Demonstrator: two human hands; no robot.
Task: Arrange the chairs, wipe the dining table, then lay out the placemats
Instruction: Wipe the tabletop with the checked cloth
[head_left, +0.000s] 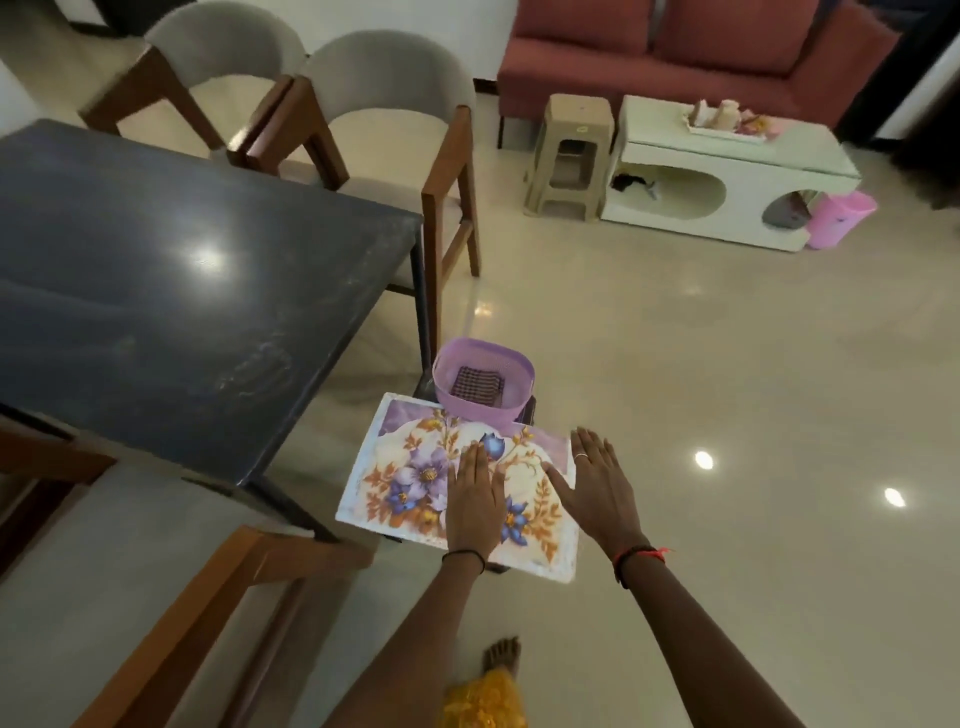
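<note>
Placemat (400, 467), floral print in purple and orange, lies flat on a low dark support that it mostly hides, just beside the near corner of the dining surface (182, 286). Both hands are palm down with fingers straight and grip nothing. Left hand (475, 493) is over the mat's middle; right hand (597, 483) is over its right edge, thumb spread. Whether the palms touch the mat cannot be told. Lilac basket (447, 395) sits at the mat's far edge with a folded checked cloth (478, 387) inside. Two grey-backed chairs (384, 78) stand at the surface's far side.
</note>
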